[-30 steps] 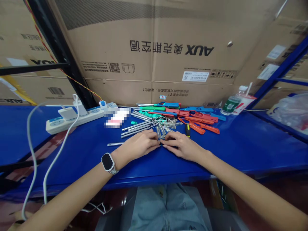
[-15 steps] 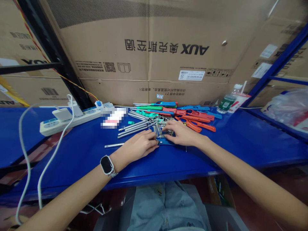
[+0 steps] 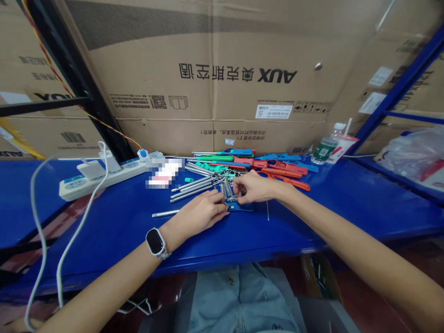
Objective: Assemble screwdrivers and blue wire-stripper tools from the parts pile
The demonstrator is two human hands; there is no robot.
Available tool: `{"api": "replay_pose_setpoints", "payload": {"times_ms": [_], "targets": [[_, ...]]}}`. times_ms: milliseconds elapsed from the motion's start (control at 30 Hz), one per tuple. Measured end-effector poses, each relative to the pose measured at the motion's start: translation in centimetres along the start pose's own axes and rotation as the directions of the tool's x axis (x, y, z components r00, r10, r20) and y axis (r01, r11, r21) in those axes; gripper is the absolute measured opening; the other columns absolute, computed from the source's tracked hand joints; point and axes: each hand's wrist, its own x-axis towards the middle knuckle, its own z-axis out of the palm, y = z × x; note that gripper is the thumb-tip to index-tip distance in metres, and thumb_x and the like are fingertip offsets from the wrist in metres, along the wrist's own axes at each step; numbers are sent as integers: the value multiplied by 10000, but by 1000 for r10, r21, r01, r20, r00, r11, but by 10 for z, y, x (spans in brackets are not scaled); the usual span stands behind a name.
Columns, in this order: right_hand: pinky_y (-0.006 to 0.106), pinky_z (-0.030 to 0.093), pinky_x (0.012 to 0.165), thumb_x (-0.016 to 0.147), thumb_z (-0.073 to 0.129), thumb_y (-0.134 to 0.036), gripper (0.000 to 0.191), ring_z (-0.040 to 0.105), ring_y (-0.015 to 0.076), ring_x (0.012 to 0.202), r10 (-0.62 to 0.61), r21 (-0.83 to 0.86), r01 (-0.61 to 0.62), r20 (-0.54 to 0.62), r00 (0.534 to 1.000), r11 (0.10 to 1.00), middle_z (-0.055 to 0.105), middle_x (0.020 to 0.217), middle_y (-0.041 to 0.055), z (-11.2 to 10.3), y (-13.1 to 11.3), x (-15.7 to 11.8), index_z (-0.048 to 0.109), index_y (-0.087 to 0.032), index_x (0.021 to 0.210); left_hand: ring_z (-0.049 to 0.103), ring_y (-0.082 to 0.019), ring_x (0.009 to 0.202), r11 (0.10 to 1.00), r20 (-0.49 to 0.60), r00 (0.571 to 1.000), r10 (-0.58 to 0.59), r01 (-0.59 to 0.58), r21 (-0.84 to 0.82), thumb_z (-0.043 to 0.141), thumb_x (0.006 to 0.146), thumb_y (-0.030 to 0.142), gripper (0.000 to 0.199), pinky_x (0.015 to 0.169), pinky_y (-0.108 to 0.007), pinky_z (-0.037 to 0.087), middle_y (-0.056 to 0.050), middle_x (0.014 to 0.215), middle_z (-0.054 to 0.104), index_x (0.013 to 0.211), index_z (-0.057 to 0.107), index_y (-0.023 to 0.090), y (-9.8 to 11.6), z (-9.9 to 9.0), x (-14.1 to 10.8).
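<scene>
Your left hand grips the blue handle piece near the centre of the frame.
Its fingers are bent and pressed onto the piece's left end, while a silver tube shows to the left of that hand. Your right hand, just above the piece, has its fingers curled down by the clear tubes; you cannot tell whether they pinch one. Silver rods lie up and left of centre, orange handles to the right. All rest on the blue worktop. Farther out, a power strip sits at left, a bottle at right, and a carton fills the upper frame.
</scene>
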Motion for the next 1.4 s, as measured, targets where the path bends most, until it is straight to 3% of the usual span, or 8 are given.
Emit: {"api": "replay_pose_setpoints", "payload": {"times_ms": [100, 200, 367, 533, 800, 1100, 1267, 1400], "targets": [[457, 305, 1014, 847, 714, -146, 223, 667, 219, 924, -31, 50, 36, -98, 995, 998, 761, 933, 19, 7, 3, -8, 677, -182, 1064, 581, -184, 797, 1000, -10, 1000, 10, -10, 4, 476, 1065, 264, 343, 743, -323, 500, -65, 884, 627, 855, 721, 146, -1, 1, -1], [462, 313, 996, 902, 710, -184, 126, 648, 243, 1024, -97, -1, 100, -256, 962, 995, 751, 1012, 47, 23, 6, -19, 721, -195, 1026, 581, -189, 802, 1000, -15, 1000, 17, -17, 11, 477, 1064, 265, 337, 748, -327, 504, -68, 882, 629, 874, 729, 148, -2, 3, -1], [413, 377, 887, 991, 600, -197, 165, 646, 236, 995, -325, -234, 238, -483, 813, 943, 736, 1072, 93, 56, 8, -39, 762, -202, 1018, 591, -197, 824, 1000, 9, 1000, 8, -8, 29, 499, 1056, 268, 311, 758, -334, 511, -68, 880, 633, 902, 744, 157, -2, 3, 0], [434, 411, 869, 1002, 543, -166, 275, 644, 261, 1053, -347, -281, 241, -434, 831, 929, 726, 1208, 113, 64, 6, -54, 732, -225, 1193, 589, -194, 817, 1000, 0, 1000, 8, -8, 25, 500, 1056, 266, 306, 748, -332, 510, -71, 884, 629, 916, 748, 154, -1, 2, -1], [416, 458, 842, 999, 564, -160, 220, 675, 245, 997, -294, -192, 230, -449, 844, 954, 765, 1127, 108, 67, 5, -50, 761, -177, 1095, 580, -189, 789, 999, -10, 1000, 10, -10, 32, 482, 1064, 273, 338, 735, -329, 504, -64, 857, 619, 894, 747, 152, -1, 3, -1], [489, 486, 1003, 1029, 538, -257, 317, 670, 266, 1207, -301, -227, 223, -407, 862, 948, 701, 1331, 108, 70, 3, -60, 692, -216, 1303, 590, -192, 798, 999, 1, 1000, -23, 23, 26, 501, 1055, 275, 304, 753, -342, 505, -63, 871, 634, 900, 733, 156, -3, 5, -1], [544, 467, 1127, 976, 491, -87, 476, 594, 267, 1340, -351, -261, 270, -345, 871, 927, 608, 1441, 127, 72, 8, -60, 600, -188, 1428, 602, -203, 818, 998, 11, 998, -67, 67, -4, 543, 1032, 277, 222, 754, -343, 516, -62, 882, 644, 969, 721, 159, -4, 4, 1], [544, 405, 1206, 946, 487, -57, 525, 527, 263, 1405, -365, -229, 302, -320, 874, 925, 575, 1473, 126, 70, 9, -56, 583, -180, 1447, 603, -252, 972, 994, -32, 994, -105, 106, 18, 586, 1010, 349, 277, 853, -415, 532, -112, 1055, 643, 1173, 670, 141, -2, 3, 5]]}}
